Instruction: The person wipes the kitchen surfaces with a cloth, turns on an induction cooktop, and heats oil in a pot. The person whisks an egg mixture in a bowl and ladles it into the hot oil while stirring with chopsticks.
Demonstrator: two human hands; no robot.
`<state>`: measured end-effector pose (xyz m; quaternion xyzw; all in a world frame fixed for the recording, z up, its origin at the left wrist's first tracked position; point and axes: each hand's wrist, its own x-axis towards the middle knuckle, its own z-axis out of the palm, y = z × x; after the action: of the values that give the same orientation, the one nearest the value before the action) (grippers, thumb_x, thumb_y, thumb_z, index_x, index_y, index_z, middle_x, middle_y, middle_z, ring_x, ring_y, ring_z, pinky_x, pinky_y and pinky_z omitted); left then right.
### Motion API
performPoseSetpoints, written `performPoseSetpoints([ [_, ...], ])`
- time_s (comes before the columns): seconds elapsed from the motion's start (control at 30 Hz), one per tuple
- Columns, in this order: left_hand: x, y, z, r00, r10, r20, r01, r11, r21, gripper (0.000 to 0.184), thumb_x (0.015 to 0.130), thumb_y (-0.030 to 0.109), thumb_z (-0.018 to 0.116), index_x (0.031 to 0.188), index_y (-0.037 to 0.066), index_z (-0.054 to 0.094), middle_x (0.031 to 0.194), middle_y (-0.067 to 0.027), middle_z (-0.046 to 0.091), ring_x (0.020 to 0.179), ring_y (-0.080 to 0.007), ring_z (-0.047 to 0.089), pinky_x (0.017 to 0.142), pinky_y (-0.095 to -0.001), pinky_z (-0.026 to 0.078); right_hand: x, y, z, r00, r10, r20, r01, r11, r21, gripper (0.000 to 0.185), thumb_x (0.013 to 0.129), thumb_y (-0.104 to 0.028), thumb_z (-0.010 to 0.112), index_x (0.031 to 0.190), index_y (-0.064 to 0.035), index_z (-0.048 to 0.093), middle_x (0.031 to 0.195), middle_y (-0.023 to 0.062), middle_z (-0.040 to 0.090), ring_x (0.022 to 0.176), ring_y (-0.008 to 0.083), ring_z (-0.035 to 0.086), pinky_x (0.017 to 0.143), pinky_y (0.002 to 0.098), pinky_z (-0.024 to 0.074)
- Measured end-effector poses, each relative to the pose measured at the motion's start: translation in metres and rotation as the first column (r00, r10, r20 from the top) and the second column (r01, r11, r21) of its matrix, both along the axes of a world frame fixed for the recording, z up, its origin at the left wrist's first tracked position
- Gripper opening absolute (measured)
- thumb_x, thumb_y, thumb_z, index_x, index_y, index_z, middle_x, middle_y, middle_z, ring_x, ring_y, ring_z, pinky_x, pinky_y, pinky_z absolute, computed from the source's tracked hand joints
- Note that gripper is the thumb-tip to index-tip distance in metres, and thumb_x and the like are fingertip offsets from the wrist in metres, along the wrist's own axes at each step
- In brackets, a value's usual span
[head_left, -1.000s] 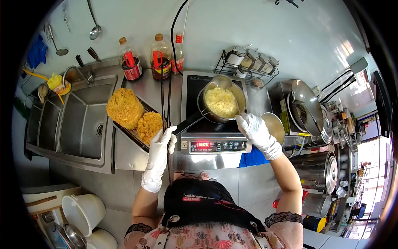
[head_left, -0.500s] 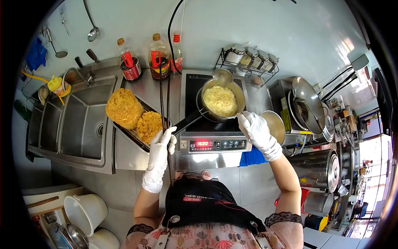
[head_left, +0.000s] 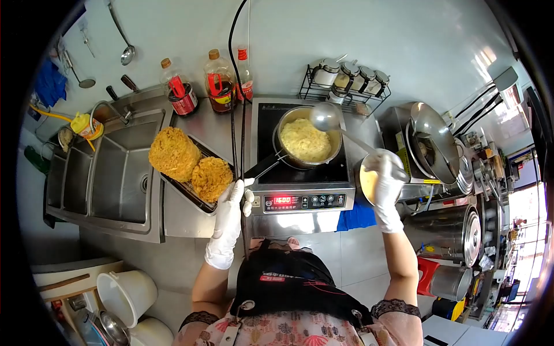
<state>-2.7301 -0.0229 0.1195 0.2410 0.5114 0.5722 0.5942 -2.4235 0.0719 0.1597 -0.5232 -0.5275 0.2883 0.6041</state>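
Note:
My gloved left hand (head_left: pixel 232 207) is closed on the black handle of a saucepan (head_left: pixel 283 155) standing on an induction cooker (head_left: pixel 337 200). Inside the pan is a pale yellow, frothy-looking mass (head_left: pixel 306 140). A metal ladle (head_left: pixel 325 117) is in my gloved right hand (head_left: pixel 388 187), which is closed and slightly blurred. The ladle's round bowl hangs over the pan's right rim. Below the right hand sits a metal bowl (head_left: pixel 368 183) of yellowish liquid, partly covered by that hand.
Left of the cooker, a tray (head_left: pixel 202 203) carries two golden fried pieces (head_left: pixel 175 153). Sauce bottles (head_left: pixel 221 81) and a rack of seasoning jars (head_left: pixel 346 79) line the wall. A sink (head_left: pixel 124 173) is at left, a wok (head_left: pixel 430 138) at right. Dark cables hang before the left hand.
My right hand has moved right, from the pan's edge to over the metal bowl. The ladle's bowl has shifted slightly right and down. My left hand stays at the handle.

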Motion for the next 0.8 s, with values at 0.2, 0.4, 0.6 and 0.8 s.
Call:
performPoseSetpoints([
  [0.2, 0.012, 0.002, 0.004, 0.997, 0.055, 0.050, -0.055, 0.998, -0.005, 0.042, 0.098, 0.036, 0.043, 0.111, -0.002, 0.057, 0.069, -0.0001, 0.052, 0.054, -0.0062, 0.042, 0.048, -0.0204, 0.035, 0.111, -0.037, -0.012, 0.943, -0.317, 0.101, 0.313, 0.948, 0.055, 0.020, 0.093, -0.015, 0.051, 0.094, 0.0023, 0.060, 0.073, 0.0068, 0.063, 0.061, 0.0104, 0.058, 0.060, 0.0237, 0.0466],
  [0.4, 0.043, 0.010, 0.006, 0.997, 0.033, 0.063, -0.040, 0.994, 0.105, 0.028, 0.099, 0.016, 0.042, 0.117, 0.000, 0.055, 0.073, -0.0032, 0.052, 0.060, -0.0104, 0.046, 0.056, -0.0227, 0.039, 0.170, -0.041, -0.102, 0.938, -0.327, 0.113, 0.343, 0.922, -0.180, 0.019, 0.093, -0.014, 0.052, 0.096, 0.0031, 0.060, 0.070, 0.0059, 0.060, 0.055, 0.0108, 0.058, 0.048, 0.0227, 0.0482],
  [0.6, 0.073, 0.021, 0.004, 0.996, -0.017, 0.087, 0.004, 0.990, 0.141, 0.020, 0.098, 0.014, 0.042, 0.106, 0.000, 0.054, 0.082, -0.0104, 0.060, 0.067, -0.0199, 0.059, 0.062, -0.0303, 0.049, 0.187, -0.029, -0.165, 0.944, -0.331, 0.008, 0.320, 0.908, -0.272, 0.019, 0.093, -0.015, 0.055, 0.098, 0.0025, 0.060, 0.071, 0.0075, 0.061, 0.057, 0.0115, 0.059, 0.050, 0.0238, 0.0487],
  [0.8, 0.091, 0.028, 0.015, 0.987, -0.062, 0.148, 0.044, 0.992, 0.120, 0.020, 0.099, 0.016, 0.041, 0.107, 0.000, 0.049, 0.096, -0.0233, 0.062, 0.082, -0.0306, 0.065, 0.073, -0.0382, 0.055, 0.195, -0.061, -0.147, 0.876, -0.382, -0.295, 0.202, 0.846, -0.494, 0.029, 0.087, -0.020, 0.064, 0.107, 0.0012, 0.057, 0.079, 0.0080, 0.062, 0.055, 0.0112, 0.055, 0.050, 0.0234, 0.0459],
])
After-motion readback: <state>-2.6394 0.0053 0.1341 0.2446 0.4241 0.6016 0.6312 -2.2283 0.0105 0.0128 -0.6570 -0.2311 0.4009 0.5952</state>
